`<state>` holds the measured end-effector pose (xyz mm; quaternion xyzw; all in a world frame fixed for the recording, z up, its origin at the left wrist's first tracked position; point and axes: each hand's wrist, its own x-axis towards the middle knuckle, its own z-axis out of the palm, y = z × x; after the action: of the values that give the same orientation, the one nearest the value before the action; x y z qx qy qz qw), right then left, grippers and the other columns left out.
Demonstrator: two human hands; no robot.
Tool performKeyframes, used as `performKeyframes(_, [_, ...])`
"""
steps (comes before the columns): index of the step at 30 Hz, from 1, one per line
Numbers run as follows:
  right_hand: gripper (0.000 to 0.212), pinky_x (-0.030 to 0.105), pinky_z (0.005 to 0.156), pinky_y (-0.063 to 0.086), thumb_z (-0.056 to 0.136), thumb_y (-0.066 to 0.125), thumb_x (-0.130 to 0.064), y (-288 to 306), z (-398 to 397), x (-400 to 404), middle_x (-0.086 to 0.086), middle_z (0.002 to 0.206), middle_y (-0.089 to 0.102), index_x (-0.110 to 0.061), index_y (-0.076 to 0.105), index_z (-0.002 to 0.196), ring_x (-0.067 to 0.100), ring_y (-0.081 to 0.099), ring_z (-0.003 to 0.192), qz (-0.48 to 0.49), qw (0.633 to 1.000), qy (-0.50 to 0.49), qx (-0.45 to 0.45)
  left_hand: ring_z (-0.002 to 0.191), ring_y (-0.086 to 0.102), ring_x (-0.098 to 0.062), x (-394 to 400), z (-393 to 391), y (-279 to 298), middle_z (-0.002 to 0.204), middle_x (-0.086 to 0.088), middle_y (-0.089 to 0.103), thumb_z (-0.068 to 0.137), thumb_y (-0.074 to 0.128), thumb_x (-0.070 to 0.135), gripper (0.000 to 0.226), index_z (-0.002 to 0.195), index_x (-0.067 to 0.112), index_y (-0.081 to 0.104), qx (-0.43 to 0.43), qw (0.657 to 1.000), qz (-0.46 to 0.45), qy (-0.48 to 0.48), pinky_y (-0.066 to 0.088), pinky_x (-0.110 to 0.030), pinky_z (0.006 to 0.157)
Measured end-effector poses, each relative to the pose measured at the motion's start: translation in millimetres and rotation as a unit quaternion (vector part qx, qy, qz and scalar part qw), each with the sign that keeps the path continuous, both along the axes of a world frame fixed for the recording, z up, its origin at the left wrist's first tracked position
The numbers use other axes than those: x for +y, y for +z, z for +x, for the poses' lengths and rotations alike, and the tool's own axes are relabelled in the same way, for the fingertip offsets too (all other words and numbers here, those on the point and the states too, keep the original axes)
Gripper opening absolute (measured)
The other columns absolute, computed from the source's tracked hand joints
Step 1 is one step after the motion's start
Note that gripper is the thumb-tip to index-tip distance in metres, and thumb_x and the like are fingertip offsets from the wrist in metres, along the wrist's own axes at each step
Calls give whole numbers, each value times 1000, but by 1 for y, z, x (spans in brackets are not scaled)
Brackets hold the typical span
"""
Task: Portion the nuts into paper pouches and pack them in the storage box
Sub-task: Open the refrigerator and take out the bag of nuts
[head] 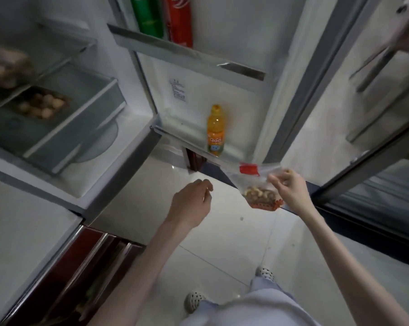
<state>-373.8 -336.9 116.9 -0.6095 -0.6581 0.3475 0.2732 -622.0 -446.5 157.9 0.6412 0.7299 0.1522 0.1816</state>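
Observation:
A clear zip bag of mixed nuts [260, 192] with a red slider at its top hangs in front of the open fridge door. My right hand [287, 188] pinches the bag near its upper right side, and the nuts sit bunched at the bottom. My left hand [191, 201] hovers to the left of the bag with loosely curled fingers, holding nothing. No paper pouches or storage box are in view.
The fridge stands open: drawers with eggs [42, 105] at the left, an orange juice bottle [215, 130] on the lower door shelf, green and red bottles [162, 18] on the upper door shelf. Pale tiled floor [222, 243] and my feet lie below.

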Motion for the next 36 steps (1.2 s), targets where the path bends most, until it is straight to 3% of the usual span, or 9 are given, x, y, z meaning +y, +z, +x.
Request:
performKeyframes(5, [22,24,83,37,95,57,-20,9,51,49,6,115,48,-6,72,89,16,51,97,20,999,33,21,91,60,-22,69,105,42,101,-2,65,92,48,17,16,102,15,60,65,976,154,-138,53,-37,64])
performKeyframes(8, [27,24,85,39,96,54,-15,18,75,82,11,131,41,2,70,83,14,49,101,64,996,60,3,90,60,-21,106,151,56,96,-2,65,92,49,13,15,102,14,60,67,971,190,-125,52,-33,63])
performKeyframes(13, [24,39,95,43,94,54,-5,35,89,139,19,143,38,10,70,83,31,53,105,122,979,162,-35,93,61,-21,145,190,61,101,-2,66,93,46,15,20,108,14,59,76,976,192,-70,55,-37,70])
performKeyframes(17, [21,35,87,40,92,57,-7,38,81,159,19,121,55,5,70,80,35,48,102,155,958,228,-73,94,62,-23,150,202,62,102,-3,67,94,45,17,18,107,15,57,65,981,181,-1,52,-36,72])
performKeyframes(21, [18,36,80,43,88,59,-4,37,81,162,17,101,60,3,71,77,34,48,93,209,946,237,-77,85,62,-22,141,203,66,92,-2,67,95,46,19,12,101,16,57,71,973,209,66,36,-26,62])
performKeyframes(27, [9,28,69,38,75,63,0,40,73,126,12,83,55,-1,67,68,32,54,79,262,899,338,-96,78,63,-24,111,202,79,89,-5,69,99,39,28,21,106,17,55,65,961,231,140,50,-36,59])
performKeyframes(30, [6,31,71,49,73,65,-4,46,55,104,5,84,54,-7,69,77,27,54,84,282,857,415,-121,84,63,-26,92,198,81,94,-5,68,100,39,35,25,105,16,53,73,954,224,187,50,-36,64])
performKeyframes(36, [21,37,72,50,79,58,-12,56,2,44,0,96,50,-12,70,96,21,48,88,302,781,536,-109,94,65,-22,28,168,75,106,-2,66,96,40,55,43,113,17,50,65,914,231,326,56,-38,73])
